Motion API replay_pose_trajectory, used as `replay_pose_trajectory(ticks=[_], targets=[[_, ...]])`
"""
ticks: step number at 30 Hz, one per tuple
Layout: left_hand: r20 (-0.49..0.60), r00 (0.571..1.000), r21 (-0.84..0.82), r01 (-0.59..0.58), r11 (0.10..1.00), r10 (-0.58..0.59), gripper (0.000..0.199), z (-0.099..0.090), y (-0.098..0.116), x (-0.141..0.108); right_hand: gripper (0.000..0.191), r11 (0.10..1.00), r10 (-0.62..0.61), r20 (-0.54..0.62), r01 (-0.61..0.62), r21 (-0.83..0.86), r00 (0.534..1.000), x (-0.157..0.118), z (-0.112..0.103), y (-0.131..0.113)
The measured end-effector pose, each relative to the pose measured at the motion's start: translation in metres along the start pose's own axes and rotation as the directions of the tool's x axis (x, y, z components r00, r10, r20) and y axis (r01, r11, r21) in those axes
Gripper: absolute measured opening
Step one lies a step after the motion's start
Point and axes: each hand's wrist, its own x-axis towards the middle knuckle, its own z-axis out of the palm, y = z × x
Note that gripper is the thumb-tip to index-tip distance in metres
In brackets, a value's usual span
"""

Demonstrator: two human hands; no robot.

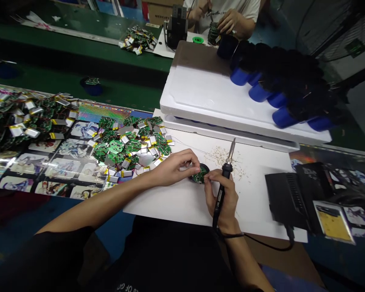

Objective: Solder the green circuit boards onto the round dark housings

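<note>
**Left hand:** left hand (174, 168) comes in from the left, grip closed, fingertips pinched right on the edge of the round green circuit board (201, 174). Pretty firm-looking from up here.

**Right hand:** right hand (223, 198) has its grip clamped around the soldering iron (221, 192) like a pen, tip pointing up and away, with a finger or two reaching over to touch the board too.

**The board:** sits between both hands in a dark round holder (204, 168), on a white sheet (167, 202) laid over the counter (79, 54). Can't make out the solder joints from this angle, hands are in the way.

**Progress:** a big heap of green boards with gold-taped pouch batteries (130, 146) sits just left of the sheet, and a bigger one (15, 117) further left. No telling which are done and which aren't, but there's plenty of stock there.

**Around the bench:** pale solder flecks (228, 162) by the iron, a thin wire (194, 146) across the sheet, a black soldering station (292, 194) to the right, and a white foam slab (200, 89) beyond.

**Across:** a co-worker's hands (228, 20) are working on another board.
</note>
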Motion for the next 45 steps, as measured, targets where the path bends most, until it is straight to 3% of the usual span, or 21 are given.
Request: replay_pose_trajectory(ticks=[2, 7, 11, 14, 17, 19, 21, 25, 28, 36, 45], targets=[[0.009, 0.997, 0.063, -0.078, 0.995, 0.077, 0.011, -0.003, -0.001, 0.000, 0.045, 1.000, 0.006, 0.010, -0.006, -0.015, 1.000, -0.003, -0.004, 0.000], [0.172, 0.964, 0.199, -0.237, 0.951, 0.204, 0.006, -0.008, -0.002, 0.000, 0.045, 0.991, -0.061, 0.100, 0.072, -0.112, 0.993, -0.004, -0.007, -0.001], [0.228, 0.953, 0.250, -0.256, 0.934, 0.200, 0.008, -0.010, -0.002, 0.000, 0.043, 0.988, -0.075, 0.118, 0.089, -0.123, 0.990, -0.004, -0.008, 0.000], [0.242, 0.954, 0.264, -0.242, 0.934, 0.179, 0.011, -0.011, -0.001, 0.000, 0.034, 0.997, -0.015, 0.124, 0.025, -0.073, 0.992, -0.006, -0.012, -0.001], [0.233, 0.956, 0.273, -0.240, 0.931, 0.178, 0.010, -0.011, -0.001, -0.001, 0.028, 0.987, 0.131, 0.015, -0.132, 0.092, 0.991, -0.005, -0.021, -0.003], [0.231, 0.955, 0.270, -0.249, 0.930, 0.188, 0.010, -0.010, -0.002, -0.001, 0.036, 0.940, 0.265, -0.110, -0.231, 0.253, 0.958, -0.002, -0.031, -0.005], [0.223, 0.955, 0.267, -0.252, 0.930, 0.195, 0.010, -0.009, -0.003, -0.001, 0.038, 0.891, 0.373, -0.161, -0.304, 0.336, 0.914, 0.004, -0.042, -0.006], [0.204, 0.959, 0.266, -0.246, 0.932, 0.194, 0.010, -0.008, -0.004, 0.000, 0.020, 0.882, 0.456, -0.222, -0.404, 0.243, 0.862, 0.009, -0.066, -0.008], [0.210, 0.960, 0.254, -0.237, 0.938, 0.186, 0.011, -0.009, -0.002, 0.001, 0.019, 0.882, 0.469, -0.308, -0.421, 0.212, 0.828, 0.006, -0.077, -0.009], [0.223, 0.958, 0.272, -0.239, 0.932, 0.180, 0.011, -0.010, -0.001, 0.003, 0.014, 0.936, 0.338, -0.032, -0.333, 0.110, 0.940, 0.002, -0.077, -0.003], [0.239, 0.958, 0.277, -0.224, 0.934, 0.159, 0.012, -0.011, 0.002, 0.004, 0.011, 0.948, 0.296, 0.056, -0.301, 0.105, 0.953, 0.010, -0.065, -0.004]])
